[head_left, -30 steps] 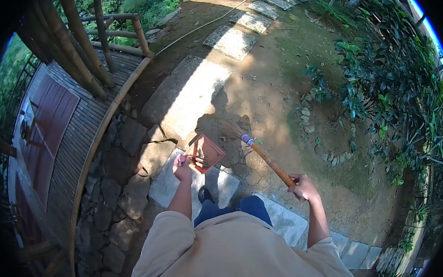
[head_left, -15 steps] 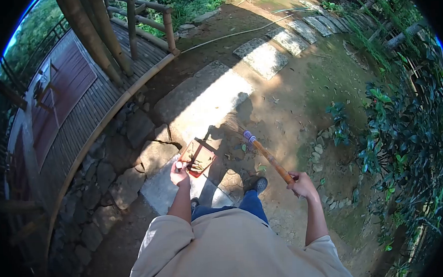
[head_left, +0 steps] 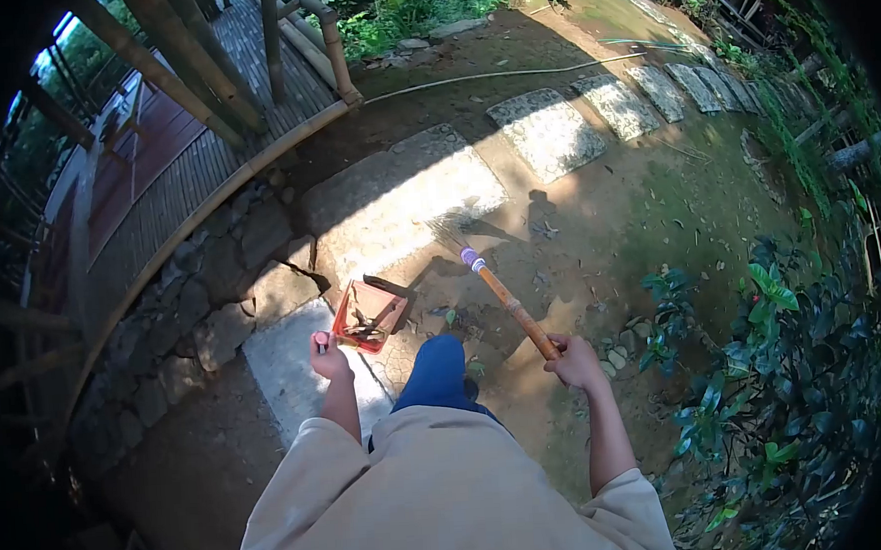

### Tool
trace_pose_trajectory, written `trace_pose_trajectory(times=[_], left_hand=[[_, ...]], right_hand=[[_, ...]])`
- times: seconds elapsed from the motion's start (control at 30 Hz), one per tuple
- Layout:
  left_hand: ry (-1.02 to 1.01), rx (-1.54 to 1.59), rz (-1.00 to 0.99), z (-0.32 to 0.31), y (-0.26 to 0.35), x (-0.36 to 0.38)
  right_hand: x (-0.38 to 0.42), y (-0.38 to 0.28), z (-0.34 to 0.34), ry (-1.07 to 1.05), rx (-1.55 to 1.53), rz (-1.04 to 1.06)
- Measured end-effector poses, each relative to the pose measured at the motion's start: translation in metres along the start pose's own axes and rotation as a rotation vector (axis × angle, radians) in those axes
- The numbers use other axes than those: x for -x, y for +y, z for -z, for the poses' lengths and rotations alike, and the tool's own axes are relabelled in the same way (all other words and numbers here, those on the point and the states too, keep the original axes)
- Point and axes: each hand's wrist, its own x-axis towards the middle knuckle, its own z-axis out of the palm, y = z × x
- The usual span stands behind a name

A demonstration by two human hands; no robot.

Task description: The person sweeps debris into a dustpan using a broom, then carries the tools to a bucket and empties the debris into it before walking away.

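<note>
My left hand [head_left: 329, 359] is closed around the handle of a red dustpan [head_left: 370, 306], held out in front of me to the left. Dry brown leaves [head_left: 366, 329] lie inside the pan. My right hand [head_left: 576, 363] grips the orange-brown handle of a broom [head_left: 512, 306], which has a purple and white binding near its head. The broom slants up and to the left, its thin bristles [head_left: 446, 230] overlapping the sunlit paving slab beyond the dustpan.
Stone slabs [head_left: 547, 135] form a path curving off to the right. A raised bamboo deck [head_left: 187, 189] on rough stones borders the left side. Leafy bushes [head_left: 764, 358] crowd the right. A hose [head_left: 490, 74] lies across the ground ahead.
My view has shifted and one blue-trousered leg has come forward. Broom and dustpan stay in my hands, both now a little further left in view.
</note>
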Motion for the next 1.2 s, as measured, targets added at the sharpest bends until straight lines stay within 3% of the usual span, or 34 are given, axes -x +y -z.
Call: trace_pose_trajectory(times=[0.27, 0.4, 0.43, 0.5, 0.6, 0.7, 0.77, 0.97, 1.0, 1.07, 1.17, 1.2], left_hand=[[0.171, 0.074, 0.064, -0.081, -0.011, 0.064], [0.186, 0.225, 0.086, -0.127, 0.011, 0.105], [0.278, 0.140, 0.105, -0.142, 0.013, 0.113], [0.238, 0.166, 0.076, -0.156, -0.002, 0.125], [0.344, 0.114, 0.166, -0.196, 0.018, 0.148], [0.429, 0.106, 0.154, -0.232, -0.002, 0.160], [0.488, 0.160, 0.253, -0.259, 0.015, 0.171], [0.672, 0.347, 0.330, -0.340, 0.030, 0.185], [0.674, 0.512, 0.273, -0.352, 0.023, 0.187], [0.724, 0.486, 0.296, -0.375, 0.016, 0.190], [0.845, 0.526, 0.322, -0.410, 0.007, 0.190], [0.850, 0.514, 0.362, -0.420, 0.009, 0.191]], right_hand=[[-0.099, 0.046, 0.082, -0.110, 0.019, 0.068], [-0.164, 0.052, 0.131, -0.115, 0.105, 0.212], [-0.181, 0.053, 0.143, -0.115, 0.126, 0.254], [-0.207, 0.050, 0.166, -0.158, 0.157, 0.271], [-0.255, 0.033, 0.210, -0.229, 0.206, 0.274], [-0.300, 0.042, 0.229, -0.264, 0.225, 0.352], [-0.332, 0.039, 0.242, -0.277, 0.241, 0.431], [-0.415, -0.010, 0.279, -0.461, 0.358, 0.411], [-0.442, -0.002, 0.278, -0.481, 0.331, 0.446], [-0.503, 0.015, 0.274, -0.521, 0.288, 0.522], [-0.513, -0.042, 0.292, -0.586, 0.350, 0.500], [-0.553, -0.019, 0.285, -0.620, 0.281, 0.621]])
